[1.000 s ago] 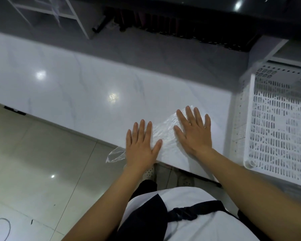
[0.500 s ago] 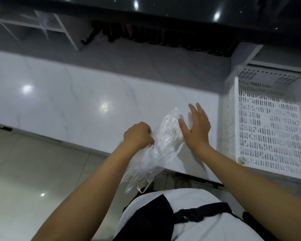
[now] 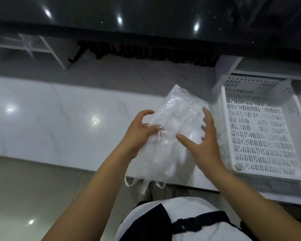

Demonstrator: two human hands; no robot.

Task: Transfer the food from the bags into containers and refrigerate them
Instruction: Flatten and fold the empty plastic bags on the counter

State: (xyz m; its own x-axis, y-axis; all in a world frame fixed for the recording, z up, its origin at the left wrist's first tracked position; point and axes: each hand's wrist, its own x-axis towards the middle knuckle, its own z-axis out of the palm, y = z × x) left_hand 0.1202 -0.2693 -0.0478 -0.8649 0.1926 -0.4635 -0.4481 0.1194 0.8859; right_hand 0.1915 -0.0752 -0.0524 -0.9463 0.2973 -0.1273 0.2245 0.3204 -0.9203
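Note:
A clear, crinkled plastic bag (image 3: 176,112) is held up above the white marble counter (image 3: 59,122), its handles dangling past the counter's near edge. It looks empty. My left hand (image 3: 141,131) pinches the bag's left edge between thumb and fingers. My right hand (image 3: 202,136) is spread against the bag's right side, fingers bent and thumb stretched out under the plastic. No food or container shows in this view.
A white perforated plastic crate (image 3: 261,131) sits at the counter's right end, close to my right hand. A dark glossy surface (image 3: 146,18) runs along the back. Tiled floor (image 3: 33,197) lies below the counter on the left.
The bag lay flat under both palms a second ago. My left hand then gathered it, and both hands have lifted it off the counter and spread it out.

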